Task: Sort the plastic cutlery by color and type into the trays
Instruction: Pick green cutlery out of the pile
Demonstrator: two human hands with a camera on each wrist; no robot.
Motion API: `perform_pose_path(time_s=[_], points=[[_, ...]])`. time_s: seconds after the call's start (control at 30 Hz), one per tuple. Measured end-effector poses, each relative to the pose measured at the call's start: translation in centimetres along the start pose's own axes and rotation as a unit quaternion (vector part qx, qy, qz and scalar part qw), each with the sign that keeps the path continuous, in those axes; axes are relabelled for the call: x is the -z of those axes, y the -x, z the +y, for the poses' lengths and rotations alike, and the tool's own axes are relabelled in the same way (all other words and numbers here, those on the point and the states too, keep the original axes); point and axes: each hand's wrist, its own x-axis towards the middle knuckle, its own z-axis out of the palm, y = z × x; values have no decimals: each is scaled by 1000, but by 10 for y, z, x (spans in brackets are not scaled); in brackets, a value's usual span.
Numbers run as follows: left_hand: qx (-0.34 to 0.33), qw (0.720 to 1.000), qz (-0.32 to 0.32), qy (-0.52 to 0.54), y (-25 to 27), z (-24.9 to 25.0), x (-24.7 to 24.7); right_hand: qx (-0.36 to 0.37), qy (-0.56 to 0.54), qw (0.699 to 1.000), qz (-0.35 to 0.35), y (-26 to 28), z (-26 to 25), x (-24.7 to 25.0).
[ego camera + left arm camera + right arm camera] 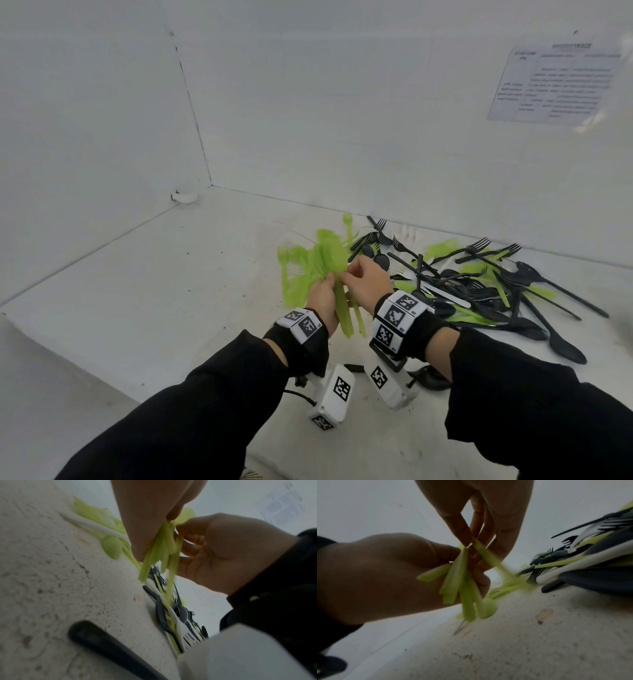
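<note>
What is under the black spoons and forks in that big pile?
Under the black cutlery you can see green pieces and a white handle poking out, all lying on the white table. Anything deeper in the pile is covered.

a bundle of lime-green spoons (337, 274) is held upright above the table (154, 291), bowls fanned at the top, handles hanging down. left of the bundle, green forks (291, 274) lie flat together. right of the bundle sprawls a mixed heap (496, 284) of black forks and spoons, green pieces and white ones, crossed over each other.
</note>
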Motion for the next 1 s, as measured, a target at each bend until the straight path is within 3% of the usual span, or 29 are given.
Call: perform_pose_path(time_s=[0.07,0.37,0.53,0.83,1.0], points=[[-10,1000,7,-20,-1,-3,0,-5,-27,1000,-2,0,-1,1],[-53,996,-15,-76,1,-9,-8,69,59,995,31,4,2,4],[-66,996,-17,-54,5,-8,-16,34,42,995,79,-5,7,5],[-32,999,-1,-20,-1,-16,-20,51,36,997,44,-6,16,9],[-58,997,-19,-37,1,-18,-23,67,55,995,49,-4,19,14]])
